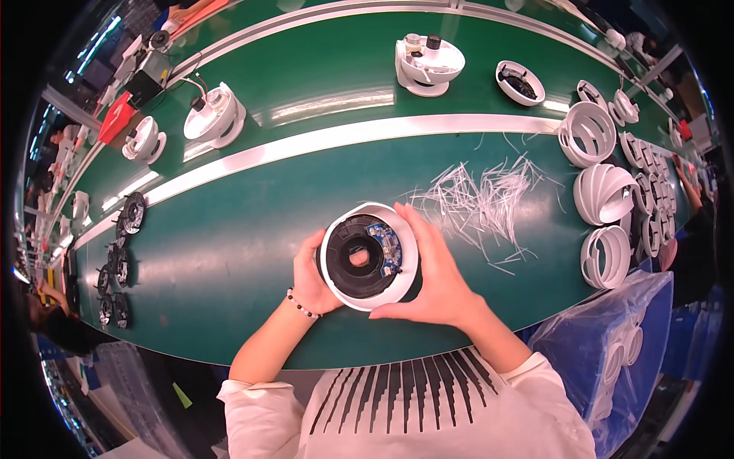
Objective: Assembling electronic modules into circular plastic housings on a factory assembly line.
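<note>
Both my hands hold a round white plastic housing [408, 264] above the green worktop, its opening facing up. Inside it sits a black disc [345, 277] with a hole in the middle, and a skin-coloured fingertip shows through that hole. A small blue circuit board [388, 249] lies along the disc's right side. My left hand [310, 274] is closed around the left edge, its fingers partly hidden beneath. My right hand [436, 277] grips the right side, fingers at the top and thumb at the lower edge.
Thin white strips [489, 199] lie heaped right of centre. White ring-shaped shells [605, 256] stand in stacks at the right, above a clear-wrapped blue bin [612, 352]. Several black parts [118, 264] line the left. White camera-like assemblies [430, 65] stand on the belt [321, 84] beyond a pale rail [367, 131].
</note>
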Demonstrator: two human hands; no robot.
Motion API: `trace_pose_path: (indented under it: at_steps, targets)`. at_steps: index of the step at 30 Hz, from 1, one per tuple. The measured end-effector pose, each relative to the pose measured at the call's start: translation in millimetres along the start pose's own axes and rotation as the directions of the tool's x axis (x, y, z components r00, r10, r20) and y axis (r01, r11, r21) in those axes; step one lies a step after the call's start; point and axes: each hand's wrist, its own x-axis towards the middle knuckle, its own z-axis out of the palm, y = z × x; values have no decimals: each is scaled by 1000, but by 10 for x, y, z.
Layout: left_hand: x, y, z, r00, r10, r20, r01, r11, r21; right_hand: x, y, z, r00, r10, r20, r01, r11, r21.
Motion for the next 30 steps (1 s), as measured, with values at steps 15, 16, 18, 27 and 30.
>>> trace_pose_path:
  at_steps: [15, 16, 18, 27, 30]
  targets:
    - [-3, -44, -73, 999, -49, -5, 49, 999, -21, 177, -14, -108, 963, -159, 215, 172, 984, -42]
    - [-3, -42, -84, 999, -42, 18, 43, 999, -12, 182, -24, -99, 963, -158, 216, 171, 984, -42]
    - [-11, -40, -90, 999, -36, 41, 36, 999, -3, 197, -43, -74, 970, -142, 199, 160, 984, -75]
    - [-1, -31, -22, 998, -45, 34, 49, 992, -118, 145, 10, -59, 995, -38, 94, 8, 953, 304]
    - [18, -69, 6, 985, 33, -172, -38, 999, -30, 170, -77, 9, 990, -92, 106, 84, 993, 79]
